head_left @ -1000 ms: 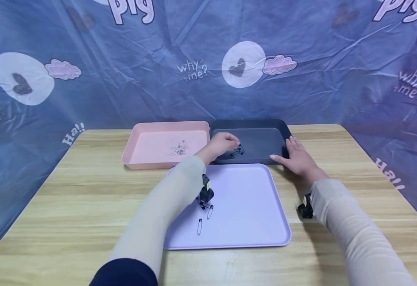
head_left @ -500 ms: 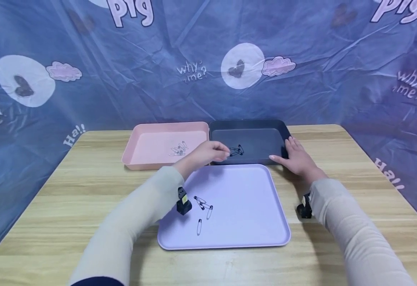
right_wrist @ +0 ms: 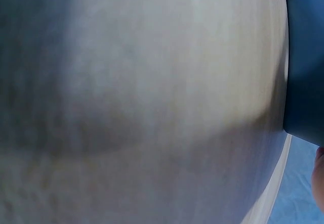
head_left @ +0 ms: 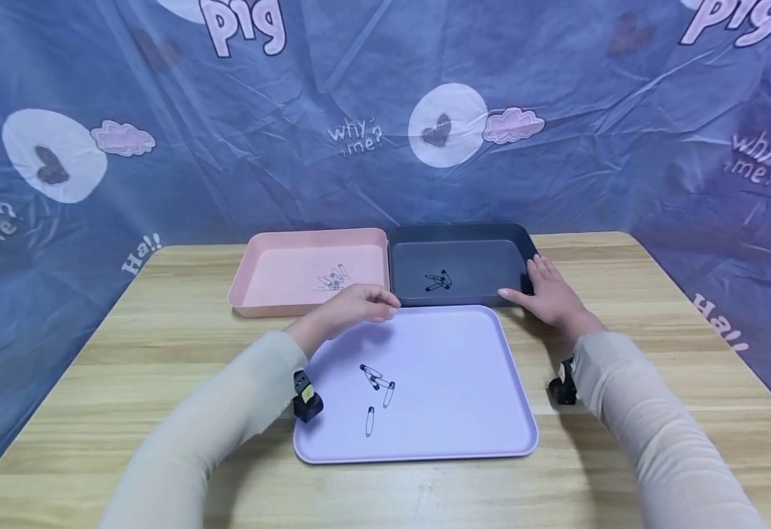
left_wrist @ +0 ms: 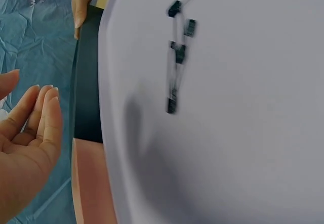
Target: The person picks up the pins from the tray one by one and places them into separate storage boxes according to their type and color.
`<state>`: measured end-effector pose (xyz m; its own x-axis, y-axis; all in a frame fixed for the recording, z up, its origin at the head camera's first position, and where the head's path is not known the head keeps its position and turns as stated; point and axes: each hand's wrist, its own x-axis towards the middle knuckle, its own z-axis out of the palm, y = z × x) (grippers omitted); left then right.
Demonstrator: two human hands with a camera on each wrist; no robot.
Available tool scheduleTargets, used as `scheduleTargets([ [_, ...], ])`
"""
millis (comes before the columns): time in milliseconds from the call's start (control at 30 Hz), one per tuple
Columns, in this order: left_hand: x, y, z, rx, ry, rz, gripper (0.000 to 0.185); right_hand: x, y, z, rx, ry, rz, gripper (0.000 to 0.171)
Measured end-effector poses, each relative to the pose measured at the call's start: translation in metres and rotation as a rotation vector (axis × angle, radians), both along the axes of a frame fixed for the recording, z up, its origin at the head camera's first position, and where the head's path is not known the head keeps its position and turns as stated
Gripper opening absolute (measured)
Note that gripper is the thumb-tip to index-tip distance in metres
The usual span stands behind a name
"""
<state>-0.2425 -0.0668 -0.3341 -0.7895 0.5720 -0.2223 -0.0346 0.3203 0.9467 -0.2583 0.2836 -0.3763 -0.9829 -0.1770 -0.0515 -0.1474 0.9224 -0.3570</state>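
My left hand (head_left: 352, 310) hovers over the far left part of the lavender tray (head_left: 465, 389), its fingers loosely bent with nothing between them. In the left wrist view the fingers (left_wrist: 49, 125) and thumb stand apart. Several safety pins (left_wrist: 177, 54) with black heads lie on the lavender tray, one safety pin (head_left: 369, 422) apart from the others. My right hand (head_left: 552, 295) rests on the right front corner of the dark tray (head_left: 491, 264), fingers extended. Inside that tray lie several black safety pins (head_left: 438, 280). The right wrist view catches only a bit of this hand.
A pink tray (head_left: 280, 268) stands against the dark tray's left side and holds several silver safety pins (head_left: 334, 278). All trays lie on a wooden table (head_left: 128, 353). Behind it hangs a blue printed cloth (head_left: 293, 169).
My left hand has drawn back from the dark tray, left and toward me, over the lavender tray. The black safety pin it held now lies in the dark tray. My right hand stays put.
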Motion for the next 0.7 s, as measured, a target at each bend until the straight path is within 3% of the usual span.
scheduleTargets([
  [233,0.006,-0.017,-0.010,-0.014,0.013,-0.052,0.033,-0.001,-0.001,-0.001,-0.008,0.000,-0.010,0.097],
  [500,0.016,-0.034,-0.017,-0.202,0.103,-0.107,0.029,-0.001,-0.003,-0.003,-0.011,-0.021,-0.004,0.097],
  [700,0.018,-0.039,-0.020,-0.256,0.134,-0.148,0.029,0.001,-0.002,0.001,-0.024,-0.029,-0.009,0.097],
])
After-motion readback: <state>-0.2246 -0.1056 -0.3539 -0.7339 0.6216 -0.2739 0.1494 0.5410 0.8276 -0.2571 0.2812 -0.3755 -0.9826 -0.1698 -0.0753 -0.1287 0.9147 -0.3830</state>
